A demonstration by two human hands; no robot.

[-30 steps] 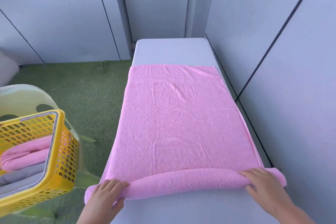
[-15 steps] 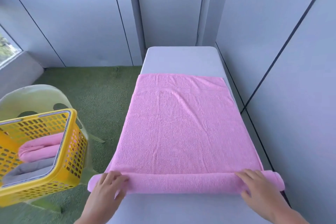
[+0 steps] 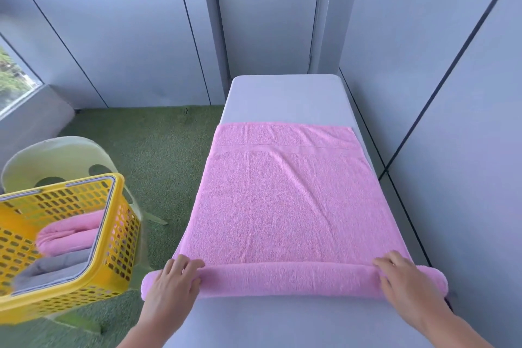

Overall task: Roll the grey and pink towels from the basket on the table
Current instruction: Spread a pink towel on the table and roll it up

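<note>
A pink towel (image 3: 285, 200) lies spread along the grey table (image 3: 285, 96), its near end wound into a roll (image 3: 288, 280) across the table's width. My left hand (image 3: 172, 285) presses on the roll's left end and my right hand (image 3: 404, 282) on its right end, fingers curled over the top. Both ends of the roll stick out past the table's sides. At the left a yellow basket (image 3: 113, 251) holds a folded pink towel (image 3: 70, 232) over a grey towel (image 3: 50, 268).
The basket rests on a pale green plastic chair (image 3: 59, 158) standing on green artificial grass (image 3: 141, 150). Grey wall panels run close along the table's right side (image 3: 452, 150). A grey door (image 3: 268, 8) is behind the table's far end.
The roll has grown thicker and moved away from me up the towel, with both hands travelling along on it. The view has tilted upward, showing more of the door.
</note>
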